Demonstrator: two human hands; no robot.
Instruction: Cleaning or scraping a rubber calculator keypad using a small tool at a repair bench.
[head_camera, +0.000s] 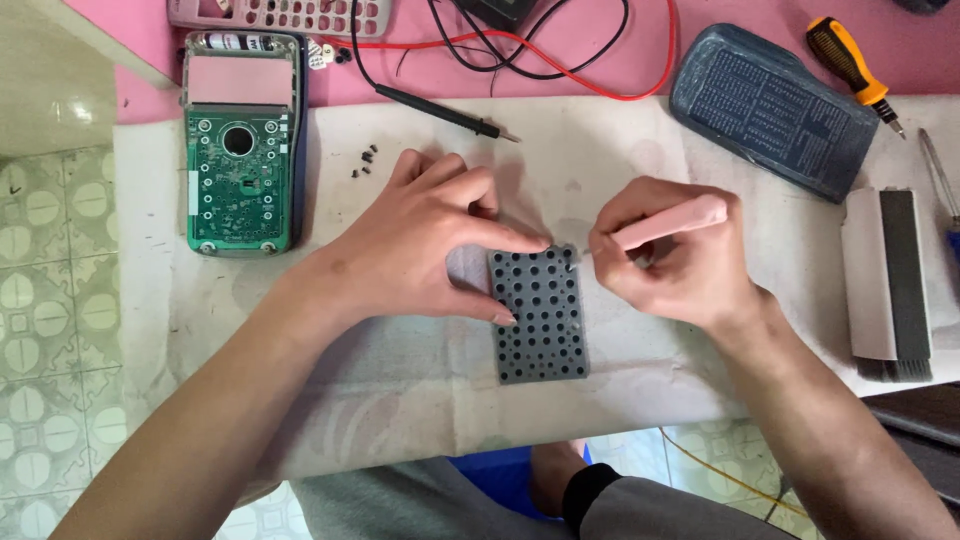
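Pad: a grey rubber keypad (540, 315) with rows of round dimples lies flat on the white cloth (400, 390), near the table's front edge, between the two hands.
Left hand: the left hand (425, 245) rests on the cloth just left of the pad; forefinger and thumb stretch out to the pad's left edge and top left corner, touching it and pinning it down. It grips nothing; the other fingers are curled loosely.
Right hand: the right hand (675, 265) sits just right of the pad's top corner, closed round a pink tool (668, 224) held like a pen. The tool's tip points at the pad's top right corner; whether it touches cannot be told.
Board: an opened case with a green circuit board (240, 165) lies well to the left, beyond the left hand.
Screws: small dark screws (364, 162) lie between board and left hand.
Probe: a black probe (445, 113) on red and black leads lies behind the hands.
Back cover: a dark grey cover (775, 110) lies at the far right, with an orange-handled screwdriver (850, 65) beside it.
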